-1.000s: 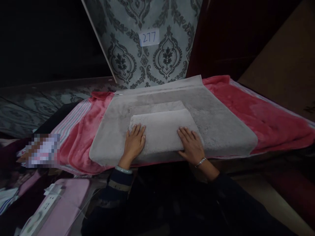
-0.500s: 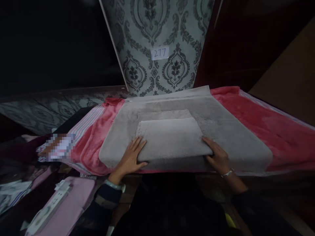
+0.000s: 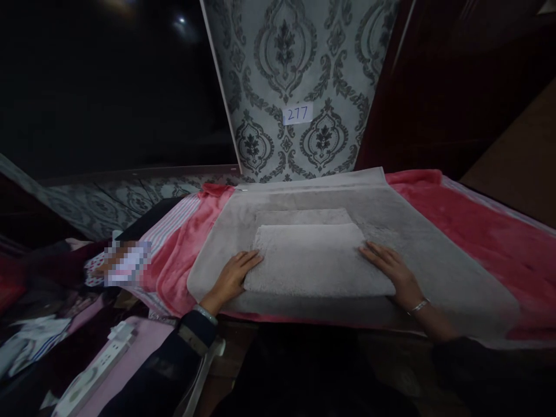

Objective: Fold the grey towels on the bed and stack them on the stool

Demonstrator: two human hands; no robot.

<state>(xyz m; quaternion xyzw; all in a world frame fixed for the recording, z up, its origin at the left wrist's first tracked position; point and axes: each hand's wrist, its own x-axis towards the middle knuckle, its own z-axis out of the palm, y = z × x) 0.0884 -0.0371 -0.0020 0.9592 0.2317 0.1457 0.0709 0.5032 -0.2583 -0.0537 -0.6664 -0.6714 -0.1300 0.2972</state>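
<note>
A folded piece of grey plush cloth (image 3: pixel 308 260) lies on a larger grey mat (image 3: pixel 438 278) with the same soft surface. My left hand (image 3: pixel 232 277) rests at the folded cloth's left edge, fingers stretched out and flat. At the right edge is my right hand (image 3: pixel 391 272), its fingers extended along the side and touching the cloth; its thumb is mostly hidden. Under the mat spreads a red plush blanket (image 3: pixel 482 223), showing on both sides.
Striped fabric (image 3: pixel 171 220) edges the blanket on the left. A white power strip (image 3: pixel 98 362) lies on a pink surface (image 3: pixel 145 341) at lower left, near piled clothes (image 3: pixel 32 341). Behind stands a patterned wall (image 3: pixel 299 63) with a paper label (image 3: pixel 297 113) and a dark screen (image 3: pixel 108 87).
The folded cloth's near edge lies flatter and wider. My left hand's thumb has drawn in toward its fingers, and my right hand has shifted slightly along the right edge. The camera view has tilted.
</note>
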